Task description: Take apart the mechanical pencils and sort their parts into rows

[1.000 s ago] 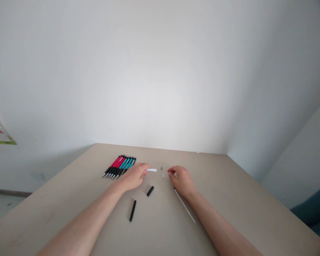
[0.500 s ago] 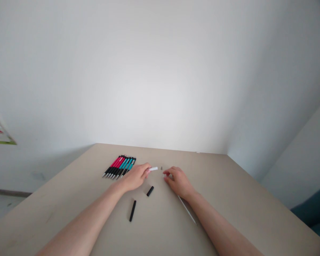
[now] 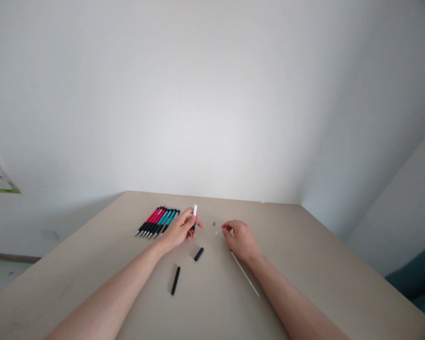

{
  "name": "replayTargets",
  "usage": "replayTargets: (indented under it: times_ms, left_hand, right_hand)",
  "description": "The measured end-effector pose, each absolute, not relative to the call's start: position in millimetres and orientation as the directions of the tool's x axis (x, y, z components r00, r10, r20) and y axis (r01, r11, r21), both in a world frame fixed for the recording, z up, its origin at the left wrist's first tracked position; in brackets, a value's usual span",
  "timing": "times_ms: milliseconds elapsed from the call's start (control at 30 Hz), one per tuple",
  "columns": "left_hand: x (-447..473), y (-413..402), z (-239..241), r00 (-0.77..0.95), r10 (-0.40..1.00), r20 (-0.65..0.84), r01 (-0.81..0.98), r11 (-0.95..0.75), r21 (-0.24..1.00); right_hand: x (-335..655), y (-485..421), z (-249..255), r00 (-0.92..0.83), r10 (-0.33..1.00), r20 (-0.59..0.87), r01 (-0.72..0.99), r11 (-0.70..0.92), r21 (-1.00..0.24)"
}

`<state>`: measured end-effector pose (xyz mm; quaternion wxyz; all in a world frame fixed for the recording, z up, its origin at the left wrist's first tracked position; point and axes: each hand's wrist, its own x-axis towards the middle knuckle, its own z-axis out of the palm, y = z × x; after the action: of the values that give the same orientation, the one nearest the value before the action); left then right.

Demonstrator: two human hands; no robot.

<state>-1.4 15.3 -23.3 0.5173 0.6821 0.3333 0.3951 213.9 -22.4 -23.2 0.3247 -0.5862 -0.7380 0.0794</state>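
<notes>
White pen barrel now upright

Pens left of hands; cap between hands.

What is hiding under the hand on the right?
From under the right hand a thin white rod runs out along the table. Its far end is covered by the hand, and the fingertips' grip cannot be seen.

Bare table lies open at three o'clock of the right hand. At nine, a short black cap and tiny bits clutter the gap between both hands.
</notes>
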Motion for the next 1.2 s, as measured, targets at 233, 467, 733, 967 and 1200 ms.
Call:
replayTargets:
  times_ms: [233,467,733,967,1200]
  left_hand:
    - [-3.9,18.8,-28.6,0.452,0.875,0.173,-0.016,-0.186,0.982]
    - [-5.0,19.2,-24.9,0.49,0.834,0.255,0.129,-0.358,0.925]
    - [-2.2,11.3,-21.6,0.539,0.8,0.264,0.505,-0.558,0.658]
    - [0.0,6.8,-19.5,0.602,0.754,0.265,0.514,-0.619,0.593]
    - [-0.2,6.1,-18.5,0.627,0.731,0.27,0.502,-0.644,0.577]
  right_hand:
    - [217.2,-21.2,-21.8,-0.028,0.924,0.381,0.834,0.232,-0.501]
    - [216.5,-21.0,-23.7,-0.139,0.928,0.346,0.819,0.304,-0.487]
    - [209.3,-19.2,-27.0,-0.272,0.921,0.278,0.786,0.379,-0.489]
    - [202.7,-21.8,-23.9,-0.256,0.909,0.33,0.773,0.397,-0.494]
    - [198.6,-26.1,-18.8,-0.246,0.876,0.415,0.691,0.458,-0.559]
